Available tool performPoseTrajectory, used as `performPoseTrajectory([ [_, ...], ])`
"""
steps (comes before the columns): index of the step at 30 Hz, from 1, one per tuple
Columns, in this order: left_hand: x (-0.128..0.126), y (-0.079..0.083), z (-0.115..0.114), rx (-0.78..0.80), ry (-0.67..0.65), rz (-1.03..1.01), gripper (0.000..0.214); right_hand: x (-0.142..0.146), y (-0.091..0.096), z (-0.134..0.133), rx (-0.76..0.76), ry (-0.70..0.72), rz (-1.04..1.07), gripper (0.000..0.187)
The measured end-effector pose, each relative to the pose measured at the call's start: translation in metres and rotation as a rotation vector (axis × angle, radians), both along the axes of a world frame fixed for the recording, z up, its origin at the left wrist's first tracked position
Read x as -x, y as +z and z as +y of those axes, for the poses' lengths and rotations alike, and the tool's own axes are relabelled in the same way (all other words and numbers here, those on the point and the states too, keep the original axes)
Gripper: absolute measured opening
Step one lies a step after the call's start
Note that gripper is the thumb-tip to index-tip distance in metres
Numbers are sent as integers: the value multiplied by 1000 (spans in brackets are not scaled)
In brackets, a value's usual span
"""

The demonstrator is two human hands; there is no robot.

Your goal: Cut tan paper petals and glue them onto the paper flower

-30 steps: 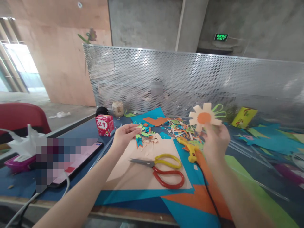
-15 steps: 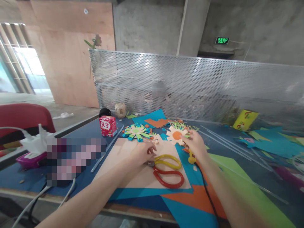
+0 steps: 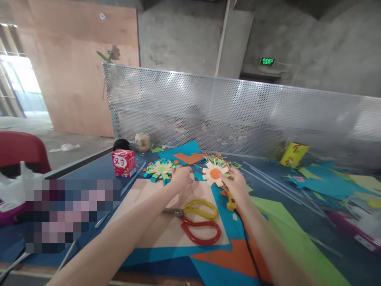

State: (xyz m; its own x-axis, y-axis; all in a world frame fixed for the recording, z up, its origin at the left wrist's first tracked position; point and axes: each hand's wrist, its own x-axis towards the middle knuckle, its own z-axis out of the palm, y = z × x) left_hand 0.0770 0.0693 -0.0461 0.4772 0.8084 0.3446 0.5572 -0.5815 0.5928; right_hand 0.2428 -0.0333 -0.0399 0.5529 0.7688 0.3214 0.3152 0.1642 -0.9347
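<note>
In my right hand (image 3: 237, 186) is a cream paper flower (image 3: 207, 174) with an orange centre, pinched at its right edge. My left hand (image 3: 182, 178) is over the far edge of the cream paper sheet (image 3: 143, 198), fingers curled down; whatever they grip is hidden. Just left of it lies a green, cream and blue paper flower (image 3: 160, 170). Scissors with one yellow and one red handle (image 3: 201, 232) rest on the sheet, nearer to me than the left hand. Below the right hand sits a yellow glue gun (image 3: 231, 203) with a black cable.
A red box (image 3: 123, 163) and a jar (image 3: 142, 142) stand at the back left. Clear sticks (image 3: 272, 182), a yellow packet (image 3: 294, 155) and blue paper scraps (image 3: 324, 182) lie to the right. A perforated metal screen (image 3: 208, 115) closes the table's back.
My left hand has moved away from the scissors' pivot, up to the sheet's far edge beside the green flower. My right hand keeps hold of the orange-centred flower. The view has shifted slightly.
</note>
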Motion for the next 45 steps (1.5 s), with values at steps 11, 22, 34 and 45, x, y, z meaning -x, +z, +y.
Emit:
performPoseTrajectory([
  [11, 15, 26, -21, 191, -15, -603, 13, 9, 8, -3, -143, 196, 339, 37],
  [22, 31, 23, -62, 745, -230, -862, 31, 21, 18, -11, -249, 480, 598, 31],
  [34, 27, -3, -58, 631, -122, -599, 12, 31, 1, -8, -44, 511, 555, 32],
  [45, 17, -10, -61, 886, -142, -901, 33, 43, 0, -10, 9, 413, 330, 32],
])
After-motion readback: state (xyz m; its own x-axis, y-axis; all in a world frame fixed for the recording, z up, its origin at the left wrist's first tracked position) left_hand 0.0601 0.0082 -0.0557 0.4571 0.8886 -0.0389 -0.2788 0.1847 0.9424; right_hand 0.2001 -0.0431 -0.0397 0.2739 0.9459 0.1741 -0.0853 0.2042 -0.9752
